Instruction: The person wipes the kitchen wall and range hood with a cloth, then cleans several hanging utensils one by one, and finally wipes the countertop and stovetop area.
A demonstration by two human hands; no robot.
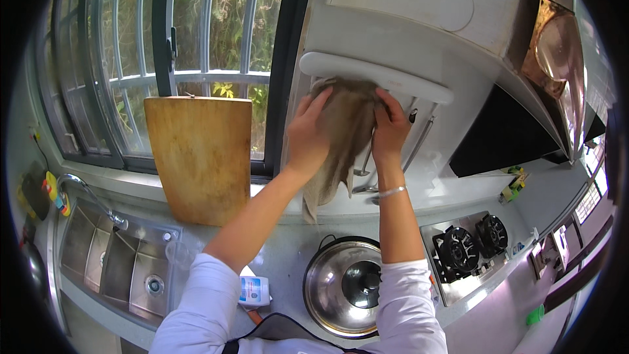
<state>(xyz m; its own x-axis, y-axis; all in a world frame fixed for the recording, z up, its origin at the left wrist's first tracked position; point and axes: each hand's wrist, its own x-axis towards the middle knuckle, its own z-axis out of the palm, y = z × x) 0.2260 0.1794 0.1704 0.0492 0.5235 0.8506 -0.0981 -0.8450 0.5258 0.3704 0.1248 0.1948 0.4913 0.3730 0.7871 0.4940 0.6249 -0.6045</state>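
Note:
A grey-brown cloth (345,128) hangs against the white wall, just under a long white utensil rail (419,86). My left hand (308,136) is closed on its upper left part, the fingertips near the top edge. At the upper right corner my right hand (391,124) pinches the cloth between thumb and fingers. The lower end dangles in uneven folds. Whether the cloth is caught on a hook is hidden behind it. To the right of the cloth, metal utensils hang from the rail, among them a long-handled tool (420,143); their upper parts are partly covered by my right hand.
A wooden cutting board (200,157) leans before the barred window. Below it lies a steel double sink (124,231) with a curved tap (92,193). A lidded wok (321,288), a white bottle (255,291) and a gas stove (452,288) occupy the counter. A range hood (504,131) juts out at right.

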